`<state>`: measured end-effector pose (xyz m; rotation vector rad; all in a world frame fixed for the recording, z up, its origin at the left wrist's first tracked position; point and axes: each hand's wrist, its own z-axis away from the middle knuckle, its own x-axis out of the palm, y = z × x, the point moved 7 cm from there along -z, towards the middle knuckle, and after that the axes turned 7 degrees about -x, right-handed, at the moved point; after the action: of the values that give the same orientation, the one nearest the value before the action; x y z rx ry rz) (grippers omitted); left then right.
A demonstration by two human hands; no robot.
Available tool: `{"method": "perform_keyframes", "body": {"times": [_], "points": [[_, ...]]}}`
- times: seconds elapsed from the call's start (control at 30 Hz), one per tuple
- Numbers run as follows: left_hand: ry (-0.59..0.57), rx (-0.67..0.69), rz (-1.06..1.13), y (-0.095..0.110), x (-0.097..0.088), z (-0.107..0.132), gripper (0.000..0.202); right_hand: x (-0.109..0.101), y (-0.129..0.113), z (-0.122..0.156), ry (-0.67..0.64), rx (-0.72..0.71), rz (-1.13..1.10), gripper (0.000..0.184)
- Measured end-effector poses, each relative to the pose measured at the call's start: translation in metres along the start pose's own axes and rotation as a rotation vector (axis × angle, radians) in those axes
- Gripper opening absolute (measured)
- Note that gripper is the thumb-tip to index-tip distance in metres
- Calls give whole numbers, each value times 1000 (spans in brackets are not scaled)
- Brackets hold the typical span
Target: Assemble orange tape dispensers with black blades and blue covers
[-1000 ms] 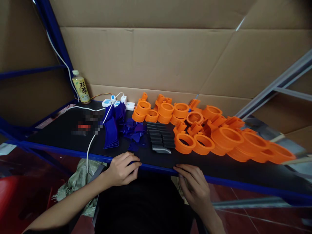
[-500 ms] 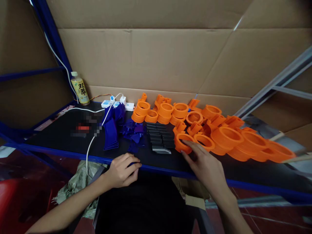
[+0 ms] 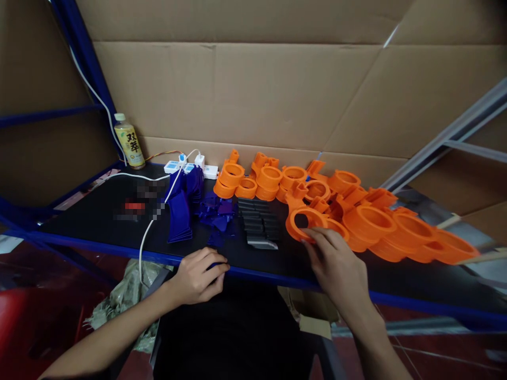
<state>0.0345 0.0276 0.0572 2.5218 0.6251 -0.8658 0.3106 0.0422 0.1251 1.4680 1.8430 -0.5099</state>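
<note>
My right hand (image 3: pixel 336 261) grips an orange plastic ring (image 3: pixel 301 224) by its near rim and holds it tilted up off the black tabletop (image 3: pixel 99 221). My left hand (image 3: pixel 198 274) rests curled on the table's blue front edge (image 3: pixel 257 274), fingers closed over a small dark blue piece that is mostly hidden. Behind the held ring lie several more orange rings (image 3: pixel 368 221). Between my hands sit a stack of black flat parts (image 3: pixel 259 224) and a heap of dark blue parts (image 3: pixel 217 211).
A fan of blue plates (image 3: pixel 180 211) stands left of the heap. A white cable (image 3: pixel 148 232) runs to a power strip (image 3: pixel 190 167) at the back. A yellow-labelled drink bottle (image 3: pixel 129 141) stands in the left corner. Cardboard (image 3: pixel 257 95) walls the back.
My right hand went from the table's front edge forward to the nearest orange ring, took hold of it and tipped it up. My left hand stayed put.
</note>
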Motion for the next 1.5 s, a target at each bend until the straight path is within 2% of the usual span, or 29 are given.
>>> {"method": "perform_keyframes", "body": {"times": [0.13,0.23,0.3,0.4,0.47,0.5,0.53,0.6,0.67,0.7,0.77,0.9,1.2,1.33,1.5], "points": [[28,-101,217,1,-11,-3,23,-23,-14,0,112,-46,-88,24],[58,-360,577,-4,-20,-10,25,-43,-34,8,187,-40,-421,19],[-16,-569,960,-2,-13,-16,40,-46,-57,13,101,-78,-723,15],[-89,-700,1459,15,-6,-28,53,-41,-101,21,-170,-180,-1096,9],[-43,-793,1619,19,-5,-32,54,-36,-119,25,-316,-221,-1216,10],[-38,-847,1658,19,-4,-31,55,-34,-122,26,-347,-235,-1232,14],[2,-887,1677,17,-4,-30,55,-32,-120,26,-340,-237,-1220,19],[15,-944,1676,15,-2,-24,51,-25,-103,20,-243,-186,-1101,25],[-36,-962,1657,15,3,-19,46,-16,-79,13,-135,-102,-894,25],[-78,-963,1646,16,7,-16,44,-9,-70,10,-122,-78,-781,23],[-146,-960,1627,17,14,-12,39,6,-60,4,-161,-83,-581,21],[-158,-967,1598,15,23,-6,36,26,-60,-6,-237,-126,-377,25],[-216,-944,1571,17,26,-3,34,32,-61,-13,-276,-133,-311,23],[-198,-964,1540,16,27,-3,34,34,-59,-17,-287,-114,-348,18],[-181,-969,1547,16,28,-4,32,37,-53,-20,-322,-23,-476,9]]}}
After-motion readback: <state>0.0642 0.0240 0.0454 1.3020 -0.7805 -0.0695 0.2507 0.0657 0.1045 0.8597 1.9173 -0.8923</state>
